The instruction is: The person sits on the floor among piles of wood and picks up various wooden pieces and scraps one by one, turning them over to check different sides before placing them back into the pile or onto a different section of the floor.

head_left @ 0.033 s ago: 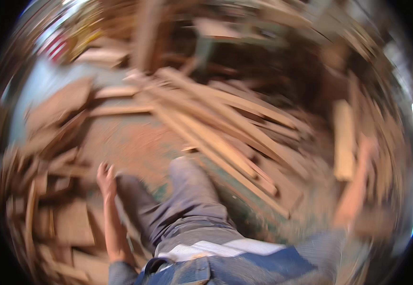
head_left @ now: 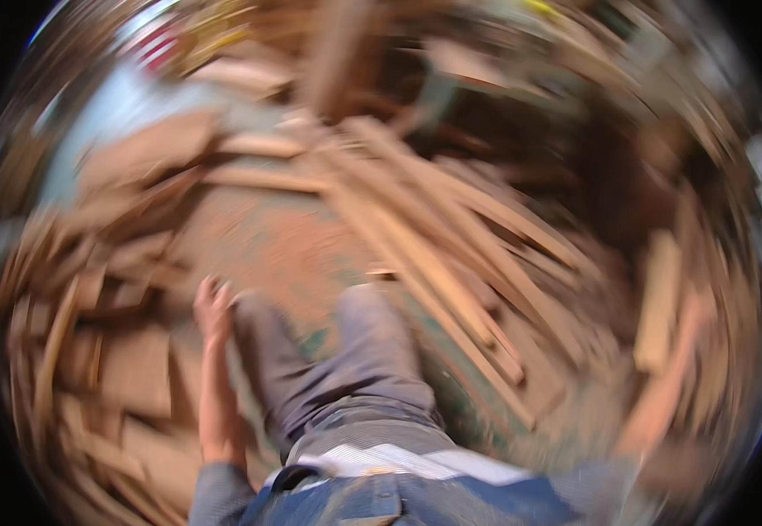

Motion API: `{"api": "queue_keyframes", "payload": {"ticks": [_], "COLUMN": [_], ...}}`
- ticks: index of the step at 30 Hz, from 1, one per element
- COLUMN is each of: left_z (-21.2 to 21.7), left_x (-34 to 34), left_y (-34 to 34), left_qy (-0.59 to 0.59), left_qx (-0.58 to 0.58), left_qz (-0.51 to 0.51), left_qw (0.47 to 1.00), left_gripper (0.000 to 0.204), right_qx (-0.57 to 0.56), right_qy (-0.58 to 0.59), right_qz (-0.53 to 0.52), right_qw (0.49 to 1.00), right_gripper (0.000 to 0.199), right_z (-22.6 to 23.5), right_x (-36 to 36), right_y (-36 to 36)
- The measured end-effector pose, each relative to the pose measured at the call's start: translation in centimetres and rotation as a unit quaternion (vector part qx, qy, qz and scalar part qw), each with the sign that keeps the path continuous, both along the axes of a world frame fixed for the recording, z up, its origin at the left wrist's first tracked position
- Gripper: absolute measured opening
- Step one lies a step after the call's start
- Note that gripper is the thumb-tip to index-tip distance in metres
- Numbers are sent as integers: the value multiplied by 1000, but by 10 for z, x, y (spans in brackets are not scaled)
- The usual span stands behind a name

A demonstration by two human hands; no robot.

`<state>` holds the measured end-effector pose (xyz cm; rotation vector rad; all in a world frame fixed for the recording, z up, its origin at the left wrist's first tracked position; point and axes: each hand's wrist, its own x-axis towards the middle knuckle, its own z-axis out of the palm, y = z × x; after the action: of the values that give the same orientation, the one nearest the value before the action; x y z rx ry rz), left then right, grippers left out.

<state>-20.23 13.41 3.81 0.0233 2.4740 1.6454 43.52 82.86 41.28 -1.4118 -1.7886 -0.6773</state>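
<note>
My left hand hangs beside my left knee, fingers loosely bent and a little apart, with nothing visible in it. Pieces of brown scrap wood lie to its left and below it. Over on the right, my right arm reaches out, and my right hand is smeared by motion. Just left of that hand stands a pale yellowish wooden board; whether the hand touches it I cannot tell. Between my hands and farther off, several long wooden strips lie in a slanting pile.
Reddish sawdust covers the greenish floor ahead of my legs. A wooden post rises at the back, near a green-legged bench. Broad wood slabs lie at the far left. Stacked lumber lines the right side.
The whole view has turned, so the wood piles and post appear farther right. Both arms keep about the same pose, and my right hand sits slightly lower in the picture.
</note>
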Motion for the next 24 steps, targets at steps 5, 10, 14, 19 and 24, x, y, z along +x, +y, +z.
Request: {"api": "queue_keyframes", "payload": {"ticks": [5,10,14,19,24], "left_z": [-71,-86,-107,-153,-152], "left_x": [18,59,62,70,24], "left_y": [-135,-226,-314,-399,-369], "left_qy": [69,-80,-71,-130,-191], "left_qx": [-88,-64,-150,-41,169], "left_qz": [141,321,403,466,456], "left_qw": [984,941,900,874,853], "left_gripper": [43,48,58,75,64], "right_qx": [-249,-708,-621,-595,-580], "right_qy": [62,183,2,-42,-96], "right_qz": [304,257,489,517,416], "right_qw": [917,632,613,614,693], "right_gripper": [29,36,34,30,27], "right_z": [-253,-463,-431,-394,-410], "right_x": [-192,-325,-416,-434,-371], "right_y": [-69,-286,-416,-434,-363]}}
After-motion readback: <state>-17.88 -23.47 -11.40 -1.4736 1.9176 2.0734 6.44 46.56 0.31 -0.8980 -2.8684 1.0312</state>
